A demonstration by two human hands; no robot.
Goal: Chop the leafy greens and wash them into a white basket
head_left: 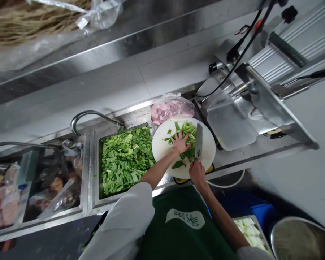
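Note:
My left hand lies with fingers spread on a heap of cut leafy greens. Under the greens is a round white cutting board. In my right hand is the handle of a cleaver, its broad blade pointing away from me along the right side of the heap. A loose dark green leaf piece rests on the board near my right hand. Smaller scraps are scattered toward the board's far left.
Chopped greens fill a sink basin at the left. Bagged meat sits behind the board. A metal slicing machine stands to the right. Another sink holds bagged food; faucets arch over the basins. A tray of pale pieces is lower right.

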